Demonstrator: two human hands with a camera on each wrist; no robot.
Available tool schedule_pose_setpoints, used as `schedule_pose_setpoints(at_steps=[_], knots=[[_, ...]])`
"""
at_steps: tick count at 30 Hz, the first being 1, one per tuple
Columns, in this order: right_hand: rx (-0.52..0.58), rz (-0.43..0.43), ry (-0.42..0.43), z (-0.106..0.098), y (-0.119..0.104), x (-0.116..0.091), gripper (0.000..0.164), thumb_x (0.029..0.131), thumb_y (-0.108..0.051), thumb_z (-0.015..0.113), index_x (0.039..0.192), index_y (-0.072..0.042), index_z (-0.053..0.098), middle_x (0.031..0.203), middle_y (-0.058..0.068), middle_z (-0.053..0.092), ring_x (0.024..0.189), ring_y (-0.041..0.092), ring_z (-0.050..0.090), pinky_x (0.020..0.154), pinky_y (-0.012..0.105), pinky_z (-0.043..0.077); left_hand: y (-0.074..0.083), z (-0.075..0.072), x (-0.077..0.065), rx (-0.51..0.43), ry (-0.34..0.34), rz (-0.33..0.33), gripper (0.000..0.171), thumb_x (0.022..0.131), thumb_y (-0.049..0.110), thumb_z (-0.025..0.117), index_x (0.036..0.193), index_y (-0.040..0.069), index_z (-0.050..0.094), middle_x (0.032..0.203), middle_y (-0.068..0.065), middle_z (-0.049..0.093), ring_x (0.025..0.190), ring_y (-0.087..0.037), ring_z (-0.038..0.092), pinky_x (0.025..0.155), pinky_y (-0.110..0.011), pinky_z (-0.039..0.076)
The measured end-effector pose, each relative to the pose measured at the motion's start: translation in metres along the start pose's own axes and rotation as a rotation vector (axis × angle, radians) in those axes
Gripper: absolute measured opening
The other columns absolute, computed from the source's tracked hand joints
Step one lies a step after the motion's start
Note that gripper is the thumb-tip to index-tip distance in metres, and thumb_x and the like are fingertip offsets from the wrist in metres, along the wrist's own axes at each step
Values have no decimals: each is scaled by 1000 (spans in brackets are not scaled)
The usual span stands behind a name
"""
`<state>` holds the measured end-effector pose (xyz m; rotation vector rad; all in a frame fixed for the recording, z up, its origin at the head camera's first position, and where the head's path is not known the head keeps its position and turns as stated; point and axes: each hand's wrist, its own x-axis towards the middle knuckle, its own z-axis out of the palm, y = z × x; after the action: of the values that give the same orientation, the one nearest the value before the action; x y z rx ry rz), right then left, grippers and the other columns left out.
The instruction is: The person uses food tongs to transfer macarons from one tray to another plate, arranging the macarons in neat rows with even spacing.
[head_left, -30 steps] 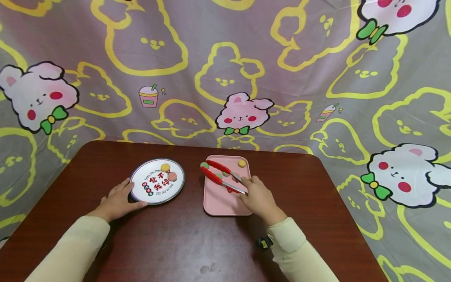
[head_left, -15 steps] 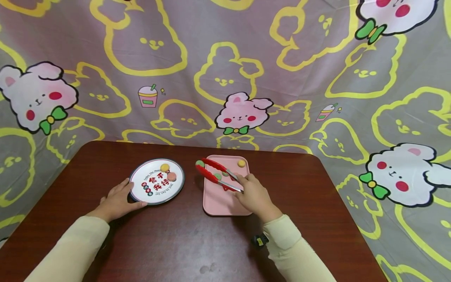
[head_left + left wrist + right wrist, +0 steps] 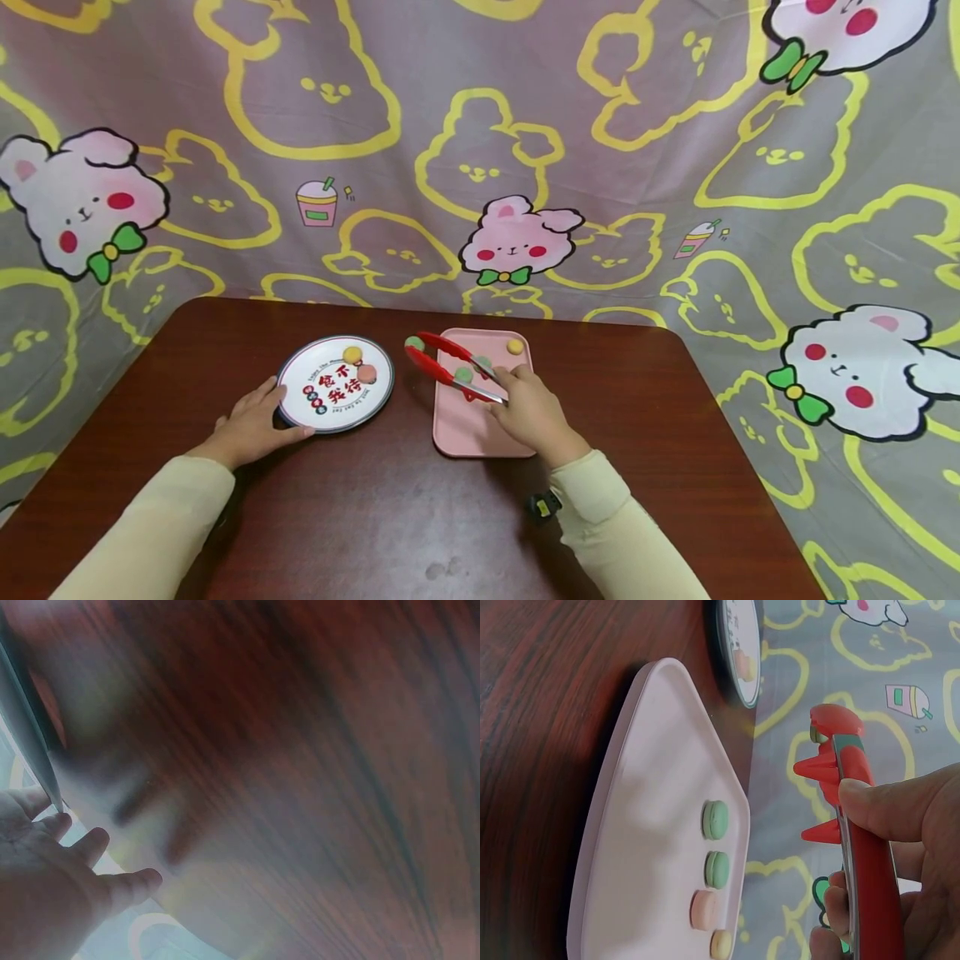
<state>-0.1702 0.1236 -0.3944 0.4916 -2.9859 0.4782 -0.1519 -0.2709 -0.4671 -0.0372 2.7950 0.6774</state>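
My right hand grips red-tipped metal tongs, with the thumb on one arm and the fingers on the other side. At the tongs' tips a green macaron is held in the air, just left of the pink tray. On that tray lie two green macarons, a pink macaron and a yellow macaron. My left hand rests against the near-left rim of a white round plate, its fingers extended along the edge. The plate bears a yellow macaron and a pink macaron.
Plate and tray stand apart on a dark brown wooden table. Behind the table hangs a cartoon-printed curtain. A small dark device sits at the right wrist.
The right hand has carried the tongs and the green macaron leftward, off the tray's left edge toward the plate. The left hand and plate have stayed in place.
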Motion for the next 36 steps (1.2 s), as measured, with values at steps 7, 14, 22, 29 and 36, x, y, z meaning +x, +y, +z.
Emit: schedule_pose_setpoints(at_steps=[7, 14, 22, 29, 36], knots=[[28, 9, -17, 0, -5, 4, 57, 84, -25, 75, 134, -6, 57, 103, 13, 57, 77, 20, 53, 56, 36, 47, 2, -1, 0, 0, -2, 1, 119, 74, 72, 64, 146, -14, 22, 151, -36, 9, 133, -60, 9, 94, -82, 11], [24, -2, -17, 4, -10, 9, 57, 83, -24, 75, 135, -9, 57, 103, 12, 59, 79, 21, 57, 56, 39, 49, 2, -2, 1, 9, -6, -2, 119, 74, 72, 63, 146, -13, 22, 151, -36, 9, 132, -60, 9, 94, -82, 11], [35, -34, -4, 7, -17, 11, 56, 82, -24, 76, 132, -5, 59, 100, 12, 59, 76, 22, 57, 61, 39, 49, 2, -2, 1, 3, -15, -13, 120, 73, 73, 63, 146, -13, 22, 151, -36, 8, 133, -60, 8, 95, -82, 10], [32, -62, -3, 12, -22, 17, 46, 82, -23, 76, 124, -7, 64, 101, 11, 59, 81, 23, 58, 67, 40, 52, 2, -2, 0, 1, -6, -7, 119, 74, 72, 64, 145, -13, 22, 151, -36, 9, 132, -60, 9, 94, -82, 10], [56, -56, -34, 14, -30, 20, 47, 84, -22, 74, 126, -9, 62, 114, 9, 59, 96, 27, 60, 76, 43, 53, 3, -3, -1, 1, -6, -3, 119, 74, 71, 64, 145, -14, 22, 151, -37, 9, 132, -60, 9, 94, -82, 10]])
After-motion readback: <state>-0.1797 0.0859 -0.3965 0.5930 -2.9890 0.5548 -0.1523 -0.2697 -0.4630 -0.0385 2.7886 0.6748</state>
